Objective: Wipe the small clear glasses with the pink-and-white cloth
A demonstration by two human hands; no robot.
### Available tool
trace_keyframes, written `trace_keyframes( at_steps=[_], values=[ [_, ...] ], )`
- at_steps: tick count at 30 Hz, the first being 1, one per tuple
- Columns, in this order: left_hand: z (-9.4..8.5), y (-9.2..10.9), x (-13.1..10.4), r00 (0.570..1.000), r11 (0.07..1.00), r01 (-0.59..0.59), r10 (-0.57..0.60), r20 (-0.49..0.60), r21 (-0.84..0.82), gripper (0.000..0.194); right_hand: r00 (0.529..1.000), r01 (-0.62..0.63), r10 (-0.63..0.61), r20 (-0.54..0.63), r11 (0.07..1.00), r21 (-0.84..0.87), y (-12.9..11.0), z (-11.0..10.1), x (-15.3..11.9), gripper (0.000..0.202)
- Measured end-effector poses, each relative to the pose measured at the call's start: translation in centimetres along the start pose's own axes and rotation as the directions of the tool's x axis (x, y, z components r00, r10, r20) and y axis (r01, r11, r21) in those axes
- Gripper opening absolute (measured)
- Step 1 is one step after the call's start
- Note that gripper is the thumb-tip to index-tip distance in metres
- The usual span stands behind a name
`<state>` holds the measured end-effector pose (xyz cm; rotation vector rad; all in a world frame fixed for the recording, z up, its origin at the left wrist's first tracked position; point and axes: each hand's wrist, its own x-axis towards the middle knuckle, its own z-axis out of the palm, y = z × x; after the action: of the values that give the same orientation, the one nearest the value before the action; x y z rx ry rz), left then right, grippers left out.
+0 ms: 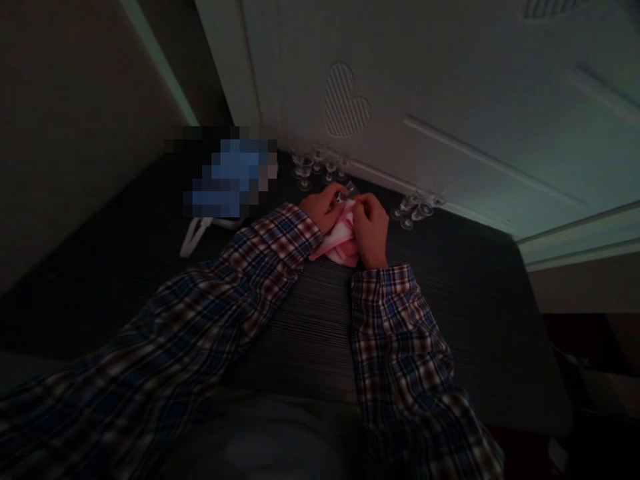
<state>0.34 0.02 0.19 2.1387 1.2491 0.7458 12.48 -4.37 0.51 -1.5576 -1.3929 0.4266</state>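
In the head view, my left hand [320,208] is closed around a small clear glass [351,191], whose rim shows just past my fingers. My right hand [371,227] pinches a pink and white cloth [341,240] and presses it up against the glass. The cloth hangs in folds between both hands, just above or on the dark table. Part of the glass is hidden by fingers and cloth. Behind my left hand stands a group of small stemmed glasses [306,168]. To the right of my right hand is a second group of glasses [414,208].
A dark wood-grained table [480,320] lies under my hands, its right edge rounded. Behind it rises a pale panel with a ribbed heart [345,107]. At the left stands a blurred-out blue screen [225,180] on a white stand [195,237]. The light is dim.
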Motion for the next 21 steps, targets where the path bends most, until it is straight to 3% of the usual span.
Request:
trace_keyframes(
  at_steps=[21],
  values=[
    [-0.42, 0.19, 0.13, 0.999, 1.000, 0.012, -0.013, 0.048, 0.028, 0.033, 1.000, -0.018, 0.018, 0.005, 1.000, 0.004, 0.10, 0.09, 0.19, 0.013]
  ],
)
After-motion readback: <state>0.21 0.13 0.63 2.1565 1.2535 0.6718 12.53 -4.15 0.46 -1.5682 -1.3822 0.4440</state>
